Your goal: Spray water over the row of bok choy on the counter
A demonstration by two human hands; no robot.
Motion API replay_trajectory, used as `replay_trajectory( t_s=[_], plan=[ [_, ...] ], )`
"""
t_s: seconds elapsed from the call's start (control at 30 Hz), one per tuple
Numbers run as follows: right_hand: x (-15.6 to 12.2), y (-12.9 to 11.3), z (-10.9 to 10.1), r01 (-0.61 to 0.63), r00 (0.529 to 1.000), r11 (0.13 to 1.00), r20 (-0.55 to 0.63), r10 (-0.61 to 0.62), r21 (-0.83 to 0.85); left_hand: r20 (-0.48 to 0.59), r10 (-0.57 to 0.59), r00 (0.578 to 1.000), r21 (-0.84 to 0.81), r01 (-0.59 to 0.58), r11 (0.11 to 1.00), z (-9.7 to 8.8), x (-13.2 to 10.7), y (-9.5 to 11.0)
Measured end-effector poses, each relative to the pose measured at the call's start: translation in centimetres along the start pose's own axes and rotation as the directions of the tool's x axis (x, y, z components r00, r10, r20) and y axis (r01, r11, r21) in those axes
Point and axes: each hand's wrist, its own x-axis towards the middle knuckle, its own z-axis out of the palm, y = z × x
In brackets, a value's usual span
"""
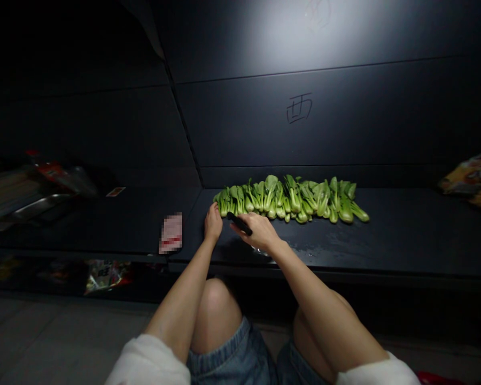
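Observation:
A row of green bok choy (292,199) lies along the back of a dark shelf (385,240). My left hand (212,222) rests at the left end of the row, fingers curled against the first heads. My right hand (260,231) is closed around a black handle (239,223), which looks like a knife, just in front of the greens. Something shiny lies under the right hand on the shelf; I cannot make it out. My bare knees and denim shorts show below.
A small paper tag (170,232) hangs at the shelf edge on the left. A metal tray and packaged goods (40,187) sit far left. Another package (471,179) is at the far right. A dark panelled wall rises behind the shelf.

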Motion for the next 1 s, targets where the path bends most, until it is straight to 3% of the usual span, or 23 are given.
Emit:
replay_trajectory(
  t_s=[0.23,0.5,0.73,1.0],
  plan=[
    [-0.2,0.1,0.0,0.016,1.000,0.999,-0.016,-0.015,0.038,0.021,0.012,1.000,0.010,-0.012,1.000,-0.1,0.0,0.1],
    [-0.8,0.9,0.4,-0.040,0.991,0.995,-0.124,0.050,0.087,0.030,0.005,1.000,0.048,-0.006,0.999,-0.2,0.1,0.4],
    [-1.0,1.6,0.8,0.003,0.977,0.984,-0.209,0.035,0.178,0.019,0.058,0.998,0.070,-0.059,0.996,0.0,-0.1,0.3],
    [-1.0,2.2,0.9,-0.081,0.964,0.967,-0.226,0.138,0.243,0.034,0.126,0.991,0.087,-0.129,0.988,0.1,-0.3,0.4]
  ],
)
